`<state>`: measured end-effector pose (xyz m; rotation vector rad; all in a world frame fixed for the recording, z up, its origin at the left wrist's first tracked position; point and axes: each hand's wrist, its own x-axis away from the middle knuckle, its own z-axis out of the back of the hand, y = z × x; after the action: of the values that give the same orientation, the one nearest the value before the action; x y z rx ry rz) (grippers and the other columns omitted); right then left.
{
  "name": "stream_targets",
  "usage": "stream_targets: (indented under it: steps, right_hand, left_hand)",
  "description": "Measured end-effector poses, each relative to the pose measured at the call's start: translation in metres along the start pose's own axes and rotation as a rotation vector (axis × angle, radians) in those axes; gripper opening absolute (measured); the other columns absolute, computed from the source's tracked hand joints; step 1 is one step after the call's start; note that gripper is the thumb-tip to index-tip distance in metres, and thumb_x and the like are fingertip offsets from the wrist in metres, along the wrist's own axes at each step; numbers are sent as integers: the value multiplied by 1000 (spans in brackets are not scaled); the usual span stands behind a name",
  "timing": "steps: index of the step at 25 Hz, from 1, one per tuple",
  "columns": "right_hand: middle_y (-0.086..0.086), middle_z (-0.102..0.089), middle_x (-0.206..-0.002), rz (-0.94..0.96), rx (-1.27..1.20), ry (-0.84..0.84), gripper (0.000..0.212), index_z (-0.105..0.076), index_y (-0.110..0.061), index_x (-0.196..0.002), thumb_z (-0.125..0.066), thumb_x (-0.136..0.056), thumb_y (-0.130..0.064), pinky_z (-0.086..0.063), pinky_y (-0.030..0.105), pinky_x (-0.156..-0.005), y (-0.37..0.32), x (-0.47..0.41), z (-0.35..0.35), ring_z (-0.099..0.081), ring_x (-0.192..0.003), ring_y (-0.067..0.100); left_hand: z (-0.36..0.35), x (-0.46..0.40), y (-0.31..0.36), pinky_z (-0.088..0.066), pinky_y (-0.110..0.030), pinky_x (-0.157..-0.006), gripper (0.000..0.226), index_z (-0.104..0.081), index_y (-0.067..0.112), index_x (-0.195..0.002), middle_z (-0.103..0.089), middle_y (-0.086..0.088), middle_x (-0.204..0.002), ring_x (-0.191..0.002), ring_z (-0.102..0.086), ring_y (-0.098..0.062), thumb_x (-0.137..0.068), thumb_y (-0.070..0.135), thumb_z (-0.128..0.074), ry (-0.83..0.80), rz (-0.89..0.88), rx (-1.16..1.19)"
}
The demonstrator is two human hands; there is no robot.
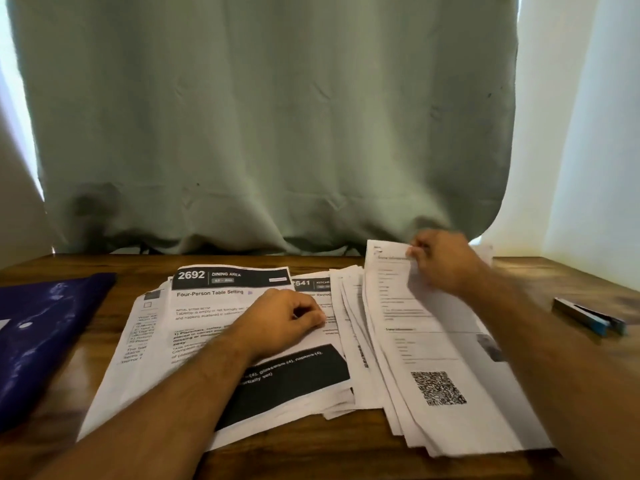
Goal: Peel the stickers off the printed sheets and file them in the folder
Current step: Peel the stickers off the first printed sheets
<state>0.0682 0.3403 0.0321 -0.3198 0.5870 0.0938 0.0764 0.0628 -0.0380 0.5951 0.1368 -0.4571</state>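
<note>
Two hands work over a wooden desk (311, 459) strewn with printed sheets. The left hand (277, 320), at the centre of the frame, lies knuckles-up with its fingers curled under, pressing on the top sheet (214, 306) of the left pile, the one headed "2692 Dining Area – Four-Person Table Setting". A second headed sheet (308, 284), with a number ending in "641", peeks out behind it, and at least one more sheet (142, 327) shows at that pile's left edge. The right hand (446, 261), in the right centre, pinches the upper edge of the top sheet (415, 327) of the right pile and lifts it off the stack; this sheet carries one QR code (438, 388). The right pile (353, 341) is a fan of many sheets, too many to count exactly. No sticker can be made out clearly. One dark blue folder (41, 327) lies at the left edge of the frame, well apart from the hands. One blue stapler (588, 315) sits at the right. A pale green curtain (270, 116) fills the upper frame.
</note>
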Motion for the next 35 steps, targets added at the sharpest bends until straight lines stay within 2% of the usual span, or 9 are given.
stream_targets:
  steps: [6, 10, 13, 16, 22, 26, 29, 32, 35]
  right_hand:
    - [-2, -68, -82, -39, -154, -13, 10, -64, -23, -81, -62, -90, -23, -40, 25, -68, 31, 32, -36, -62, -77, 18]
    - [-10, -66, -71, -29, -177, -47, 4, -62, -23, -69, -64, -72, -22, -48, 23, -60, 29, 37, -37, -60, -68, 7]
    - [-9, -65, -65, 4, -184, -72, 6, -62, -21, -65, -65, -65, -16, -45, 18, -54, 30, 45, -34, -58, -62, 5]
    - [-9, -65, -65, -35, -241, -62, 8, -63, -19, -64, -66, -65, -11, -44, 16, -49, 29, 49, -32, -57, -59, 4]
    - [-10, -65, -72, -37, -253, -39, 14, -61, -23, -68, -63, -71, -9, -49, 22, -58, 17, 49, -34, -60, -70, 9]
    - [-9, -66, -71, -40, -225, 0, 15, -63, -22, -68, -62, -71, -8, -54, 28, -65, 16, 51, -30, -61, -69, 8]
    - [-11, -66, -73, -127, -251, -29, 22, -63, -24, -68, -69, -80, -7, -47, 19, -60, 13, 47, -24, -60, -70, 7]
    - [-12, -65, -79, -197, -245, -50, 22, -63, -26, -72, -70, -87, -12, -38, 11, -58, 6, 33, -21, -56, -73, 1]
    - [-12, -65, -82, -205, -245, -71, 17, -64, -26, -77, -68, -90, -14, -38, 11, -59, 2, 27, -27, -56, -76, 4]
  left_hand:
    - [9, -41, 43, -48, -26, -66, 29, -68, 27, -75, -67, 5, -75, -71, -61, -7, -94, 48, -62, -17, 113, -312]
    - [-8, -84, 68, -54, -36, -86, 23, -73, 22, -105, -71, 0, -106, -92, -61, -12, -92, 40, -68, 215, 238, -56]
    - [-40, -92, 65, -47, -35, -85, 52, -57, 18, -134, -60, -6, -132, -106, -56, -20, -90, 41, -71, 177, 369, 68]
    - [-53, -93, 58, -45, -44, -104, 90, -30, 23, -153, -39, -10, -153, -135, -45, -30, -81, 27, -82, 334, 375, 304]
    - [-54, -80, 59, -51, -49, -98, 102, -12, 33, -156, -48, -12, -149, -131, -52, -32, -84, 1, -76, 413, 362, 519]
    - [-50, -75, 54, -50, -46, -101, 87, -23, 26, -154, -44, -12, -150, -132, -50, -33, -87, 2, -73, 467, 355, 362]
    - [-51, -75, 50, -44, -46, -107, 89, -24, 29, -153, -32, -11, -152, -136, -41, -32, -83, 34, -79, 419, 362, -33]
    - [-50, -78, 47, -34, -47, -114, 81, -35, 25, -149, -40, -6, -153, -139, -40, -29, -84, 60, -69, 289, 308, -284]
    - [-52, -78, 47, -30, -49, -119, 65, -38, 24, -147, -50, -6, -149, -135, -47, -29, -93, 55, -58, 82, 330, -262]
